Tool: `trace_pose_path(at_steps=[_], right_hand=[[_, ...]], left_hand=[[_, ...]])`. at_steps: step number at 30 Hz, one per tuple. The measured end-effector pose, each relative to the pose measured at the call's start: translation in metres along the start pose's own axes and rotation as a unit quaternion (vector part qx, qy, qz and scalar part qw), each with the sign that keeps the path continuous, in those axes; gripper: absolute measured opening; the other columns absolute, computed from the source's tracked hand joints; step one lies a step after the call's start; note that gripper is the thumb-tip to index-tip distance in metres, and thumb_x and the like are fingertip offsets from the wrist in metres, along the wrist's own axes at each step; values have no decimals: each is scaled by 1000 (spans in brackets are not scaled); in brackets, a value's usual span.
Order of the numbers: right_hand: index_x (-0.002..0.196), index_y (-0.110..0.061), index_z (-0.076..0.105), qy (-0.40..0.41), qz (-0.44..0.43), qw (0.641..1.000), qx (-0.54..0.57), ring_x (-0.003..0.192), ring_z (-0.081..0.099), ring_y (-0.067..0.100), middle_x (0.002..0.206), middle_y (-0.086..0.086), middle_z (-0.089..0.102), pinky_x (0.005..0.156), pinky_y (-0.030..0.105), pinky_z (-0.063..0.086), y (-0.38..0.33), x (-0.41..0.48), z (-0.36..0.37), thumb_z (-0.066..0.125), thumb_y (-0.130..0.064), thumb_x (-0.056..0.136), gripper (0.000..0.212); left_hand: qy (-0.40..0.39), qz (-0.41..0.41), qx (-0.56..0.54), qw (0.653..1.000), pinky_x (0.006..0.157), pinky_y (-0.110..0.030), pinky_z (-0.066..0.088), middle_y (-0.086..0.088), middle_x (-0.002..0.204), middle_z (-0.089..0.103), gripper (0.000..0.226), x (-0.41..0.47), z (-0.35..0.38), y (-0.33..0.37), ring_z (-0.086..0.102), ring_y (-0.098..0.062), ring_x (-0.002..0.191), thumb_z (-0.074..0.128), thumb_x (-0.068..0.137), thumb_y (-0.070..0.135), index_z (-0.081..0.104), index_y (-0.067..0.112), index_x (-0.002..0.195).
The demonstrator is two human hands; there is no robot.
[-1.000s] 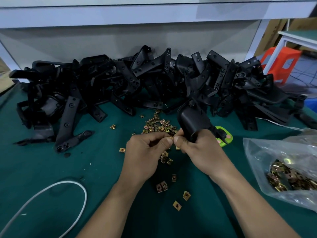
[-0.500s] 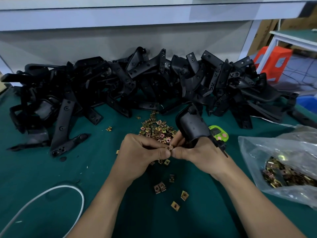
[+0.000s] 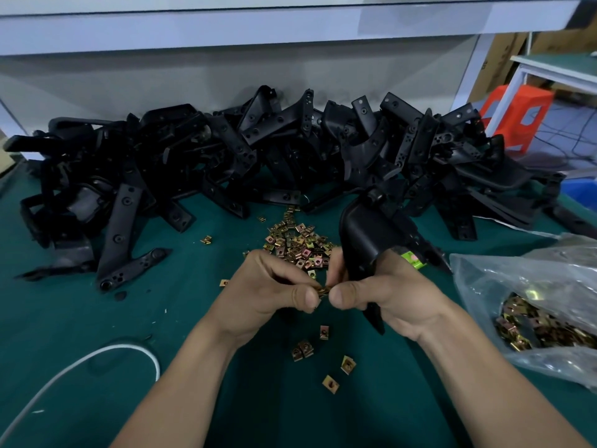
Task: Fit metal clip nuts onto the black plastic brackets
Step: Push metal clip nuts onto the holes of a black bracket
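My right hand (image 3: 387,295) grips a black plastic bracket (image 3: 368,237) that stands up out of the fist, its lower tip poking out below the palm. My left hand (image 3: 271,292) pinches a brass-coloured clip nut (image 3: 323,291) between thumb and fingers. My right thumb presses against the same nut, so both thumbs meet over it. A heap of loose clip nuts (image 3: 297,244) lies on the green table just behind my hands. Several more nuts (image 3: 329,383) lie scattered in front of them.
A long pile of black brackets (image 3: 258,156) fills the back of the green table (image 3: 64,334). A clear plastic bag of clip nuts (image 3: 533,312) lies at the right. A white cable (image 3: 80,363) loops at the lower left. A small green object (image 3: 412,258) shows behind my right hand.
Both hands have drawn slightly toward me and lower over the table, still together on the nut. The bracket in my right hand has tilted a little.
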State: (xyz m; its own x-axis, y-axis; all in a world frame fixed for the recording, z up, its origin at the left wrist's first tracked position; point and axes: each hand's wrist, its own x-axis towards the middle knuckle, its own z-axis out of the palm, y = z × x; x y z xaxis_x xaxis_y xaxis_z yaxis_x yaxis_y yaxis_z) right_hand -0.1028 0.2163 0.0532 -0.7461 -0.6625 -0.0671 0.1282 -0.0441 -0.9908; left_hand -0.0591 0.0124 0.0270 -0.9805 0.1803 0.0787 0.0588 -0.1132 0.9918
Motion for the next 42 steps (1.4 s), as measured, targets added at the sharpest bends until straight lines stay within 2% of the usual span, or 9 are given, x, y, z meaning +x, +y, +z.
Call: trace_pose_path(at_steps=[2,6,12,20,25,30,33,37,42], right_hand=[[70,-10,70,13,8,999,42,53,53,11,62,0,61,46,19,34,0,0,2,77,1,61,16],[62,-13,70,57,12,993,100,44,47,8,59,3,56,47,20,36,-1,3,7,74,5,59,18],[60,-11,66,135,-5,989,59,42,44,8,54,4,50,44,18,33,-1,9,8,70,17,73,31],[65,-7,66,87,26,982,168,39,43,8,54,3,50,43,18,34,-2,3,5,69,8,63,16],[62,-16,61,178,34,983,-37,47,42,11,57,4,50,46,20,31,1,6,-1,75,-2,84,29],[66,-5,58,246,29,913,-325,47,44,13,53,8,52,46,25,35,11,6,-2,77,-28,82,34],[61,-14,55,291,-20,858,-423,46,48,17,47,-5,49,45,31,38,13,4,-1,74,-21,83,30],[73,-25,59,337,-20,737,-585,59,45,28,58,-4,49,55,33,35,7,3,-1,72,-19,79,15],[78,-30,53,373,13,653,-659,63,39,26,63,-3,53,56,33,27,8,7,-2,73,-11,76,28]], left_hand=[[8,4,-13,1000,76,-44,52,-37,79,69,59,0,1,-1,65,-45,74,96,59,44,78,-7,81],[16,25,-34,999,63,-25,51,-10,65,72,43,0,6,1,63,-17,63,93,63,44,82,6,80],[115,34,6,993,61,-21,53,-11,66,73,18,4,15,0,66,-13,60,89,70,24,83,11,81],[8,-8,-123,992,63,-24,48,-7,60,67,42,-1,6,2,60,-15,59,96,58,43,83,10,81],[217,20,-76,973,69,-24,54,-3,69,72,24,4,0,2,65,-11,67,93,62,31,83,18,80],[302,0,39,952,66,-16,54,-3,77,78,15,6,-1,-3,72,-11,69,90,71,16,83,24,81],[288,5,51,956,63,-16,54,-3,74,78,16,6,5,-1,73,-10,66,91,64,26,83,26,79],[256,29,62,964,61,-14,53,-2,70,77,19,2,6,3,71,-7,63,90,58,34,83,28,75],[227,38,72,971,62,-14,53,-2,73,78,22,0,6,5,72,-8,66,91,57,34,83,25,76]])
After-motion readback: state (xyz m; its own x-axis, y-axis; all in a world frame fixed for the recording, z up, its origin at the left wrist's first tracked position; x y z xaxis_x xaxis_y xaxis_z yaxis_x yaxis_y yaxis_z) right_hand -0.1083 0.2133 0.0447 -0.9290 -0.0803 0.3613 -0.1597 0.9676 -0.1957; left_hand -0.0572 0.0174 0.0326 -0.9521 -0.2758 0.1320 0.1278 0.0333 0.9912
